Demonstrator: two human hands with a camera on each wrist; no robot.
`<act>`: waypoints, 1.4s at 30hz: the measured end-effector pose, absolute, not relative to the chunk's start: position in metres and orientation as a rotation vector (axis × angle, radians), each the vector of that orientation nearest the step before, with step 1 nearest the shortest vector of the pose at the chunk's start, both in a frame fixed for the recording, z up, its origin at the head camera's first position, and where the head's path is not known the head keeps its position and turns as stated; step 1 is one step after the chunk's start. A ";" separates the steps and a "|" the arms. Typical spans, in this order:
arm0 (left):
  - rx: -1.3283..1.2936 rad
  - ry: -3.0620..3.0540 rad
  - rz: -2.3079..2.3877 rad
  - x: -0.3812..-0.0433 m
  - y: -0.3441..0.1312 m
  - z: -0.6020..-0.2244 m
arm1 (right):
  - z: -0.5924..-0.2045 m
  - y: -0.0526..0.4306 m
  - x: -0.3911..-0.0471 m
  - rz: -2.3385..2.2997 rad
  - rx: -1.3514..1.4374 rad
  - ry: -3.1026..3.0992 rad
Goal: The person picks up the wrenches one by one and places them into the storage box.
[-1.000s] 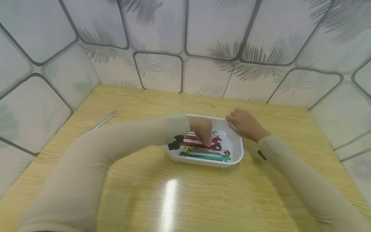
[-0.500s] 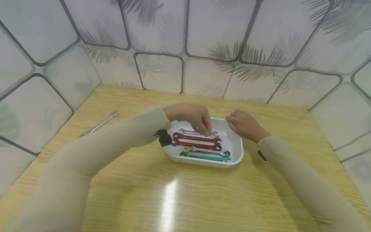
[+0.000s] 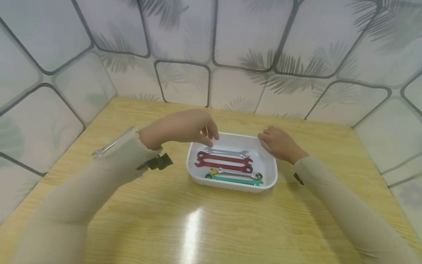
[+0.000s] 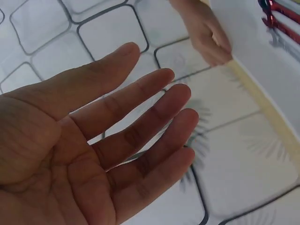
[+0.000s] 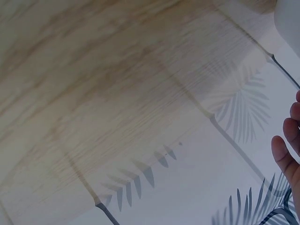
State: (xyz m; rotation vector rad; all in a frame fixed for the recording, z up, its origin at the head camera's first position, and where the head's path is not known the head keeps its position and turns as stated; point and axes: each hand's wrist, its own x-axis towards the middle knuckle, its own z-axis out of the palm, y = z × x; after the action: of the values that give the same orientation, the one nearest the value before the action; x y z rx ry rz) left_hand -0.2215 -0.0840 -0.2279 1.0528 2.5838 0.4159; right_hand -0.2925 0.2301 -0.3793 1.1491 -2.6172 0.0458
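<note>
My left hand (image 3: 182, 126) hovers at the back left corner of a white plastic tray (image 3: 230, 186). The left wrist view shows its palm (image 4: 51, 154) bare and the fingers loosely spread, holding nothing. Inside the tray lie a silver open-end wrench (image 3: 225, 151), two red wrenches (image 3: 224, 159), a silver wrench with a yellow end (image 3: 235, 172) and a green wrench (image 3: 234, 180), roughly side by side. My right hand (image 3: 278, 144) grips the tray's back right rim with curled fingers. Only its fingertips (image 5: 281, 150) show in the right wrist view.
Another silver wrench (image 3: 110, 146) lies on the wooden table (image 3: 158, 220) at the left, partly hidden by my left sleeve (image 3: 99, 183). Patterned panels (image 3: 184, 82) stand behind the table and along its sides.
My left hand has come up out of the tray and moved left, its fingers parting. The silver wrench stays in the tray, now uncovered. My right hand keeps its place on the rim.
</note>
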 end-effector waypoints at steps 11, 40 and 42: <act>1.040 3.066 0.370 -0.198 -0.136 -0.219 | -0.380 0.231 -0.292 0.053 1.148 -2.620; 0.107 3.179 0.494 -0.230 -0.304 -0.303 | -0.378 0.236 -0.294 0.064 1.140 -2.610; 0.112 3.157 0.502 -0.232 -0.310 -0.310 | -0.379 0.236 -0.294 0.061 1.138 -2.614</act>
State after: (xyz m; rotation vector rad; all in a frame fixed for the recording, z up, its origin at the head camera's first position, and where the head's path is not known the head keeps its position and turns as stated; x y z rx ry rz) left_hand -0.2320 -0.3096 -0.3097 0.1117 3.1566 0.5021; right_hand -0.2941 0.2363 -0.3786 1.1377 -2.6135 0.0611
